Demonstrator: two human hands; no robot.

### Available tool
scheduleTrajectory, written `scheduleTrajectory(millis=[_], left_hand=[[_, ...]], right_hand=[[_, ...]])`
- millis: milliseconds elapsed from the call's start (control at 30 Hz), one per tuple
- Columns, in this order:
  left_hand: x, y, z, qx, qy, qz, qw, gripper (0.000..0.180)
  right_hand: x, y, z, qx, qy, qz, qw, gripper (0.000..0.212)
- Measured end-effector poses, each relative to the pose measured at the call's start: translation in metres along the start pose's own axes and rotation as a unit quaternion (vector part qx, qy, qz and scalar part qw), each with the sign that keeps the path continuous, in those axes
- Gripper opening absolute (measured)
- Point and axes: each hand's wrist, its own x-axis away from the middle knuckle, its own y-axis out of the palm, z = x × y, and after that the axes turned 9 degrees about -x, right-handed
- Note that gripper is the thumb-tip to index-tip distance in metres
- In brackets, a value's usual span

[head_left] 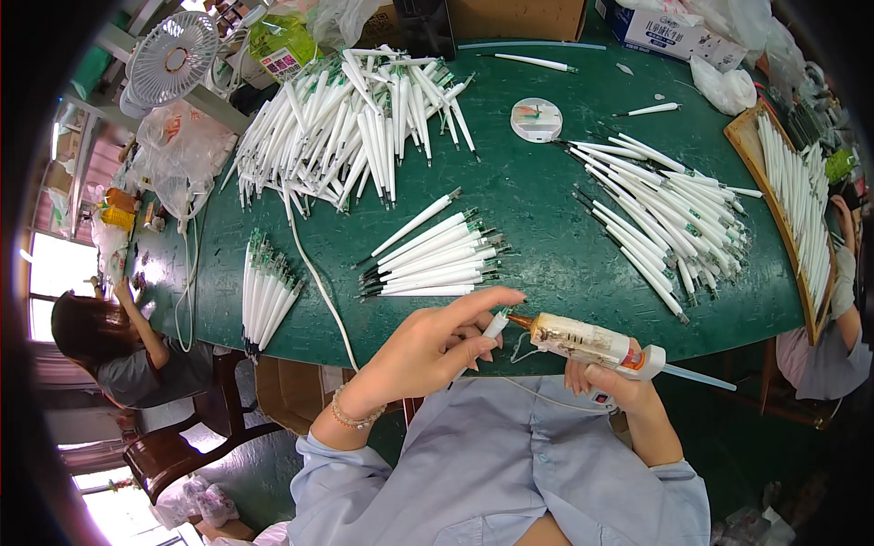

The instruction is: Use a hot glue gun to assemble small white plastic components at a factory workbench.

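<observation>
My left hand pinches a white pen-shaped stick with a green tip near the table's front edge. In my right hand is a cream hot glue gun, stained brown near its front, with a pale glue stick poking out of its back. The gun's brown nozzle is at the green end of the stick; whether they touch I cannot tell. Just beyond my left hand lies a small row of similar white sticks, and a bundle is further left.
A big heap of white sticks covers the back left, another pile the right. A round white disc lies between them. A wooden tray of sticks stands far right. A white cable crosses the green table. People sit at both sides.
</observation>
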Motion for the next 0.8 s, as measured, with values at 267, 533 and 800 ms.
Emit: scheduleTrajectory(millis=[267, 533, 800], left_hand=[[0.000, -0.001, 0.000, 0.009, 0.000, 0.006, 1.000, 0.052], [0.000, -0.003, 0.001, 0.143, 0.016, 0.008, 0.990, 0.047], [-0.013, 0.012, 0.001, 0.242, 0.028, 0.108, 0.964, 0.057]], right_hand=[[-0.001, 0.004, -0.001, 0.062, 0.008, 0.039, 0.997, 0.031], [-0.009, 0.020, -0.004, 0.108, -0.027, 0.089, 0.990, 0.020], [-0.018, 0.022, -0.001, 0.025, -0.118, 0.177, 0.977, 0.020]])
